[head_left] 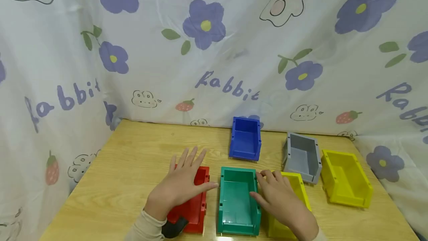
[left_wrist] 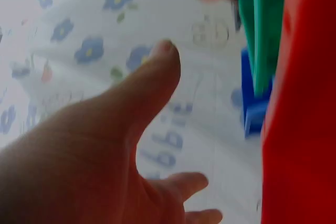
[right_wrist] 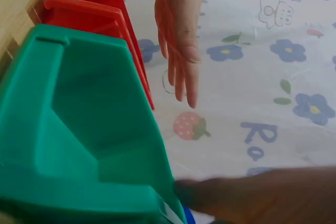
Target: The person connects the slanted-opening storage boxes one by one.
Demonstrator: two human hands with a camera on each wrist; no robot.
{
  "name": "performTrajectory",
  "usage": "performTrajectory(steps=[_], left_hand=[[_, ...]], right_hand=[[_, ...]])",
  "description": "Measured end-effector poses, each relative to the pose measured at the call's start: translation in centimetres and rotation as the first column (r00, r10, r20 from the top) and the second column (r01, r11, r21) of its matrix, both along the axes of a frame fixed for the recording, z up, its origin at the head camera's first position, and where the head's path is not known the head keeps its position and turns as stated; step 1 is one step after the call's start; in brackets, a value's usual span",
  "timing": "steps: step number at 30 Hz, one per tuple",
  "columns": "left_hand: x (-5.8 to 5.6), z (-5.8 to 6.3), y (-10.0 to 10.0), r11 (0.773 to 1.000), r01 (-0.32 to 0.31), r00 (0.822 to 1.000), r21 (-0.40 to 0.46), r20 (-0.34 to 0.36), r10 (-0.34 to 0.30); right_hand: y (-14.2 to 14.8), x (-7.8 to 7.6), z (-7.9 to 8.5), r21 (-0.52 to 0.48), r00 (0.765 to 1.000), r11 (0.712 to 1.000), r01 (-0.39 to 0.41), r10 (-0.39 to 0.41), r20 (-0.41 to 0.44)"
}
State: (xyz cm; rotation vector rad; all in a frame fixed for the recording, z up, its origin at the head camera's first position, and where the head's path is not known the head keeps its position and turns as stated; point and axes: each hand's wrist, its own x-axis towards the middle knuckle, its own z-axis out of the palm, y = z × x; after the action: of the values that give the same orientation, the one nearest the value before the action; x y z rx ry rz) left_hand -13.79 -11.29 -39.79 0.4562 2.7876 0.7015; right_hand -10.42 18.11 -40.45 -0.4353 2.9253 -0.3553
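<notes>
My left hand (head_left: 178,187) is spread above the red bin (head_left: 194,217), fingers apart and holding nothing; in the left wrist view its thumb (left_wrist: 152,77) points away from the red wall. My right hand (head_left: 279,198) hovers over the side where the green bin (head_left: 237,200) meets the front yellow bin (head_left: 297,185). Its fingers bend loosely near the green bin's right rim, with the thumb reaching over that bin. In the right wrist view a blurred digit (right_wrist: 210,195) lies by the green rim; whether it touches is unclear. The green bin's inside shows nothing in it.
Behind stand a blue bin (head_left: 245,138) and a grey bin (head_left: 302,157), with a second yellow bin (head_left: 347,179) at the right. All are on a wooden table (head_left: 133,159). A flowered curtain (head_left: 150,66) hangs along the back and sides. Something black (head_left: 174,228) sits at my left wrist.
</notes>
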Motion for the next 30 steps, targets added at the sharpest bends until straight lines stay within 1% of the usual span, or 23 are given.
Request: performTrajectory(steps=[3,5,8,9,11,13,14,15,17,20,23,26,29,30], left_hand=[[0.4,-0.4,-2.2,0.999,-0.023,0.999,0.033,0.035,0.022],[0.9,-0.8,-3.6,0.998,-0.028,0.999,0.053,0.044,0.026],[1.9,-1.7,-5.5,0.997,-0.036,0.998,0.075,0.051,0.033],[2.2,-2.0,-6.1,0.996,-0.040,0.998,0.085,0.053,0.035],[2.6,-2.8,-6.9,0.994,-0.038,0.999,0.101,0.033,0.035],[2.8,-3.5,-7.5,0.991,-0.027,1.000,0.131,0.006,0.027],[2.9,-3.8,-7.7,0.988,-0.012,1.000,0.154,-0.015,0.015],[2.8,-4.1,-7.8,0.985,-0.003,0.999,0.171,-0.032,0.008],[2.7,-4.7,-8.0,0.978,0.025,0.997,0.205,-0.071,-0.011],[2.5,-5.4,-8.2,0.969,0.051,0.995,0.243,-0.093,-0.029],[2.4,-6.0,-8.4,0.967,0.048,0.995,0.249,-0.095,-0.025],[2.3,-6.5,-8.5,0.969,0.034,0.995,0.243,-0.099,-0.010],[2.2,-6.9,-8.4,0.971,0.034,0.993,0.235,-0.118,-0.006],[2.2,-7.0,-8.3,0.972,0.035,0.992,0.234,-0.124,-0.006]], right_hand=[[-0.6,0.2,-0.3,0.048,1.000,0.998,0.030,-0.030,0.008],[-0.9,0.3,-0.5,0.077,0.999,0.996,0.047,-0.048,0.011],[-1.2,0.4,-0.7,0.104,0.998,0.993,0.056,-0.055,-0.010],[-1.2,0.4,-0.7,0.109,0.998,0.992,0.057,-0.053,-0.033],[-1.3,0.5,-0.8,0.084,0.994,0.993,0.083,-0.076,-0.075],[-1.5,0.5,-0.7,0.051,0.985,0.990,0.133,-0.126,-0.119],[-1.5,0.5,-0.7,0.036,0.978,0.986,0.160,-0.154,-0.139],[-1.7,0.5,-0.7,0.017,0.971,0.982,0.189,-0.185,-0.150],[-2.0,0.5,-0.6,-0.017,0.961,0.971,0.239,-0.239,-0.138],[-2.4,0.4,-0.5,-0.051,0.963,0.964,0.259,-0.262,-0.066],[-2.9,-0.1,-0.7,-0.129,0.964,0.956,0.264,-0.262,0.033],[-3.2,-0.5,-1.1,-0.229,0.959,0.933,0.279,-0.259,0.116],[-3.3,-0.7,-1.5,-0.300,0.944,0.902,0.310,-0.255,0.209],[-3.3,-0.7,-1.6,-0.318,0.936,0.890,0.325,-0.256,0.242]])
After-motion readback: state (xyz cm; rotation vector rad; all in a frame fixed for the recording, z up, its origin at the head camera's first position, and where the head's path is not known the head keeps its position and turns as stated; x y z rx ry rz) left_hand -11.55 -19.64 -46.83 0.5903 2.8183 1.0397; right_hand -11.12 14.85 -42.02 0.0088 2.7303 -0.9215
